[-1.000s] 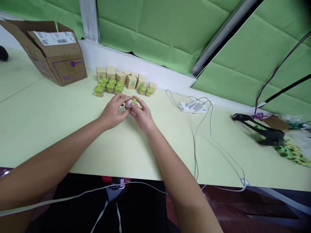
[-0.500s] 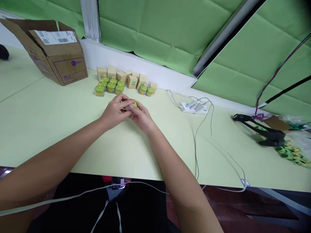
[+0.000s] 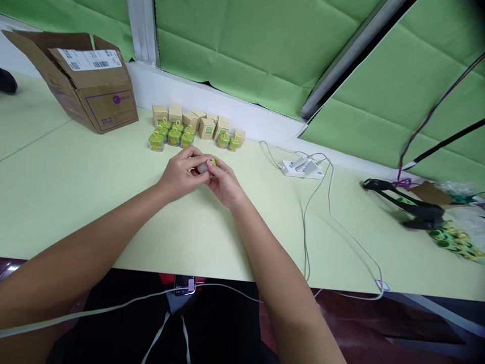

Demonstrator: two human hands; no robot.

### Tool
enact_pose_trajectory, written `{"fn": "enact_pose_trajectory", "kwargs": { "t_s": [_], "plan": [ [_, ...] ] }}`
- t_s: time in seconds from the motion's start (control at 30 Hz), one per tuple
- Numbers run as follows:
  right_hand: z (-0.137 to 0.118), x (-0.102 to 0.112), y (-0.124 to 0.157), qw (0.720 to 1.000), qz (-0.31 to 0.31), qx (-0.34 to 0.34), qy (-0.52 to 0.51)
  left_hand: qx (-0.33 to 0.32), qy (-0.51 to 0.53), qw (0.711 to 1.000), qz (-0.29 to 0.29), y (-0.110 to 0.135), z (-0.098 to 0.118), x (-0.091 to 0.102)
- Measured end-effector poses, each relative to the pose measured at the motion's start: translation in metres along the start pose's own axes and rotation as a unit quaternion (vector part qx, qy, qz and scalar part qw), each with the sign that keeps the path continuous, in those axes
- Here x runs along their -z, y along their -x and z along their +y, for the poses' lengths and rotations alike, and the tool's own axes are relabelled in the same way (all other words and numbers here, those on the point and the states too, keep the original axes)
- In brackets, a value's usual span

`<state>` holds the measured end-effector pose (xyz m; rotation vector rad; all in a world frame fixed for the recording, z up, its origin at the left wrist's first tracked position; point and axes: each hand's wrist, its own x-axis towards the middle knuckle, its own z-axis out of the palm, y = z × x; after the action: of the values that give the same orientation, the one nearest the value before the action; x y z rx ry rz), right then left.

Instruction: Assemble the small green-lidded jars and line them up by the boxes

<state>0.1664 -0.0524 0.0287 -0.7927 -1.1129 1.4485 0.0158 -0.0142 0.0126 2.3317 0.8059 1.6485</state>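
Observation:
My left hand and my right hand meet above the table, closed together around a small green-and-clear container. Fingers cover most of it, so only a bit of green and a pale, see-through side show. Just beyond the hands stand several little clear containers with green lids and loop handles. A separate pair of the same containers is a little to the right. Small tan cardboard boxes are lined up behind them along the wall.
An open carton stands at the back left. Right of the hands lies a white power strip with plugs and trailing cables. A black stand-like object and green ring-shaped pieces are at the far right. A phone lies below the table edge.
Both hands stay in nearly the same place. The container has turned slightly between the fingers, with less green and more of the pale side showing.

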Motion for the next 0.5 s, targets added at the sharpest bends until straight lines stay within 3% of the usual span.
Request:
{"fn": "enact_pose_trajectory", "kwargs": {
  "t_s": [0.2, 0.5],
  "plan": [
    [0.0013, -0.002, -0.0001, 1.0, 0.003, 0.003, -0.007, -0.029, -0.031, 0.999, 0.009, -0.0002, -0.0021, -0.0021],
    [0.0043, -0.0065, -0.0024, 0.999, 0.043, -0.006, -0.001, -0.004, -0.05, 0.999, -0.017, -0.0026, 0.0031, -0.0018]
  ]
}}
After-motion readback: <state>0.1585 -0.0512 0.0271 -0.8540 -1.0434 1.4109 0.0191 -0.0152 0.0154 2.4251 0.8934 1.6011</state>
